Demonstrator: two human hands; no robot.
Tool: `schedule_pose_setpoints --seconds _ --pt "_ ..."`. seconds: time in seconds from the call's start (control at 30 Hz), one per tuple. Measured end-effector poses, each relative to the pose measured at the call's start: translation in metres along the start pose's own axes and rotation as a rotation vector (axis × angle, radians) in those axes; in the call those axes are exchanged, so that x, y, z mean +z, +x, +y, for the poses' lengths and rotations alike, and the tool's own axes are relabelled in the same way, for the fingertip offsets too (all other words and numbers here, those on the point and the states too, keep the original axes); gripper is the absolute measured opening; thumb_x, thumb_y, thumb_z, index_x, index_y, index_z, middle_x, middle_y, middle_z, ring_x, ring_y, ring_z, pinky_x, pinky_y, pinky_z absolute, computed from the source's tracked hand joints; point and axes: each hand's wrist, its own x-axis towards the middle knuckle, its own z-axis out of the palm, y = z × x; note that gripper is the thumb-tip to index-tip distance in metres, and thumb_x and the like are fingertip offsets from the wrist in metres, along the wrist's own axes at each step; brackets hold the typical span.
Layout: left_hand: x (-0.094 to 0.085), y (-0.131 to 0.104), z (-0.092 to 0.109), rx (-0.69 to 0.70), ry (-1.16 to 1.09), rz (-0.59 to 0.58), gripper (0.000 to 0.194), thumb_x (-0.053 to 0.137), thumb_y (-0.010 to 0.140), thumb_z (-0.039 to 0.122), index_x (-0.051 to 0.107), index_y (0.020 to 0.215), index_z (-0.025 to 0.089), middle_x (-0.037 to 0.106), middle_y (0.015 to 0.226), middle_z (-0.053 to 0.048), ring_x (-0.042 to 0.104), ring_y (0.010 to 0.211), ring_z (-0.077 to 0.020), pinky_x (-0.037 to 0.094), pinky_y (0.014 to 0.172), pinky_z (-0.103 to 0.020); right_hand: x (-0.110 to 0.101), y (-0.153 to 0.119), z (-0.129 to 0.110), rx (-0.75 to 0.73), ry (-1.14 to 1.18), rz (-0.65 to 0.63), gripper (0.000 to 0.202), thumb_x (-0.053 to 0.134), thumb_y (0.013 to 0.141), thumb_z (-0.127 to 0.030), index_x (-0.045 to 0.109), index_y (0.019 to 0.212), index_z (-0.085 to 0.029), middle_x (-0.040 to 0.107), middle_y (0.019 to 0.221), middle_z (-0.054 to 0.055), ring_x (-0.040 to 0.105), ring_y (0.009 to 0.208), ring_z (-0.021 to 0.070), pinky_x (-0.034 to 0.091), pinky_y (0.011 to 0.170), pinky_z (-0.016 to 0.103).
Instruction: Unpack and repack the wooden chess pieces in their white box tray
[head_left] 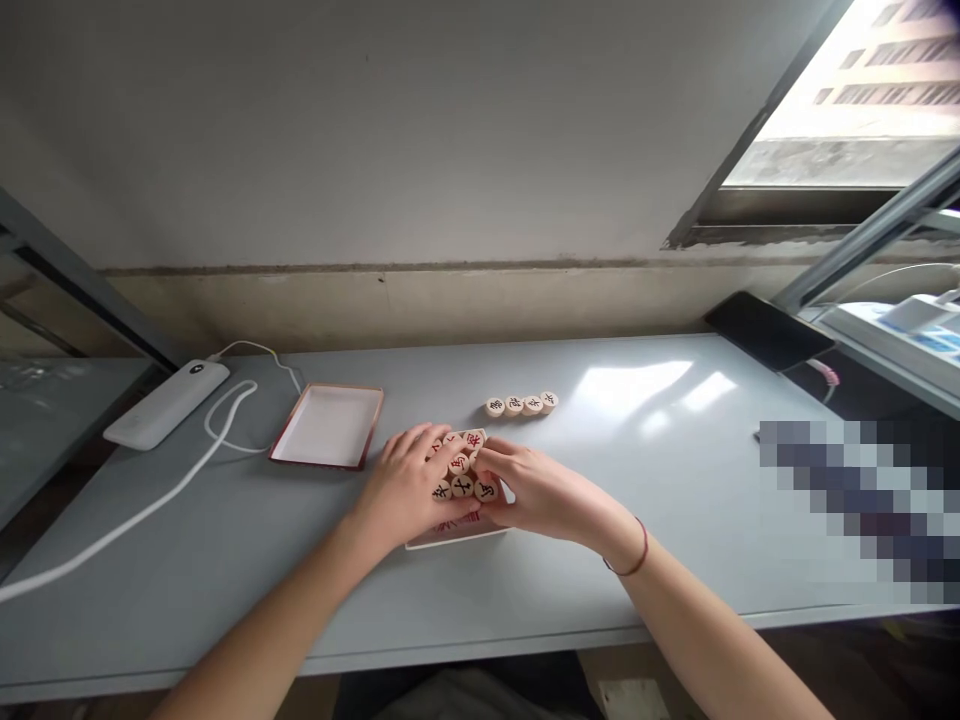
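Round wooden pieces [462,486] with red and black characters lie close together in an open box [459,538] near the middle of the desk. My left hand [405,485] rests over the box's left side, its fingers spread across the pieces. From the right, my right hand [536,490] reaches over the box with thumb and fingers curled at a piece [486,491] marked in black. Behind the box, several more pieces [514,406] stand in a short row on the desk.
A shallow box lid [328,426] lies inside up to the left. Beyond it are a white power bank [166,404] and a white cable [176,490]. A black phone-like slab [769,333] leans at the back right, beside a metal frame.
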Motion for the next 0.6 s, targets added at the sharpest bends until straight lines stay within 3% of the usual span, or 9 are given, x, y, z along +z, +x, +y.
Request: schedule_pose_setpoints --seconds 0.2,0.37,0.43,0.53,0.6 --pt "-0.002 -0.002 -0.001 0.007 -0.073 -0.035 0.067 0.065 0.077 0.054 0.045 0.135 0.026 0.051 0.134 -0.011 0.044 0.124 -0.0315 0.035 0.103 -0.052 0.000 0.003 -0.001 0.010 -0.027 0.023 0.005 0.056 0.079 -0.016 0.053 0.078 -0.020 0.058 0.093 0.003 0.044 0.057 0.0096 0.034 0.050 0.024" --pt "-0.003 -0.006 -0.001 0.009 -0.094 -0.039 0.072 0.068 0.074 0.052 0.042 0.137 0.028 0.047 0.138 -0.011 0.044 0.124 -0.0328 0.035 0.102 -0.052 -0.005 0.005 0.010 -0.057 0.033 0.047 0.011 0.058 0.082 -0.025 0.053 0.074 -0.021 0.057 0.086 0.002 0.050 0.064 0.0113 0.042 0.057 0.024" --pt "-0.002 -0.007 -0.002 0.008 -0.096 -0.042 0.075 0.069 0.072 0.051 0.041 0.138 0.029 0.046 0.139 -0.010 0.043 0.124 -0.0339 0.037 0.101 -0.053 -0.006 0.010 0.019 -0.022 -0.002 0.141 0.007 0.054 0.086 -0.027 0.057 0.088 -0.021 0.058 0.095 0.004 0.052 0.063 0.0110 0.043 0.058 0.025" --pt "0.000 -0.006 -0.003 0.009 -0.091 -0.053 0.075 0.069 0.071 0.053 0.042 0.137 0.028 0.045 0.139 -0.010 0.042 0.125 -0.0340 0.039 0.099 -0.052 -0.005 0.021 0.034 0.098 -0.175 0.267 0.032 0.049 0.088 -0.025 0.050 0.120 -0.021 0.052 0.125 0.012 0.059 0.071 0.0142 0.044 0.059 0.028" --pt "0.001 -0.005 -0.004 0.002 -0.079 -0.060 0.072 0.069 0.072 0.051 0.044 0.135 0.026 0.046 0.139 -0.011 0.043 0.124 -0.0334 0.040 0.098 -0.050 -0.002 0.028 0.042 0.165 -0.281 0.263 0.039 0.049 0.088 -0.023 0.047 0.127 -0.020 0.051 0.130 0.014 0.062 0.081 0.0192 0.042 0.060 0.028"
